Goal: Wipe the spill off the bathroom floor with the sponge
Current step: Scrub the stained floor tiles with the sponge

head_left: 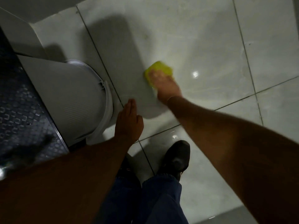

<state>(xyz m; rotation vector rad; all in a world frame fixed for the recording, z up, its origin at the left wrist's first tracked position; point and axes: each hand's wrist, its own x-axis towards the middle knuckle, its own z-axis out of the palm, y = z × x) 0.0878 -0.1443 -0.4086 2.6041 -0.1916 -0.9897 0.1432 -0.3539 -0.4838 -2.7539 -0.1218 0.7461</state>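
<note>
A yellow sponge (159,69) lies flat on the pale tiled floor (202,38) in the middle of the view. My right hand (166,87) presses down on it from the near side, fingers spread over its top, blurred by motion. My left hand (128,122) hovers lower left beside the toilet, fingers together and straight, holding nothing. The floor around the sponge looks glossy with faint wet streaks; the spill's outline cannot be made out.
A white toilet (77,101) with its lid down stands at the left. Left of it is a dark patterned surface (19,110). My dark shoes (177,157) and blue trouser legs (160,198) fill the bottom middle. A wall edge runs along the top left.
</note>
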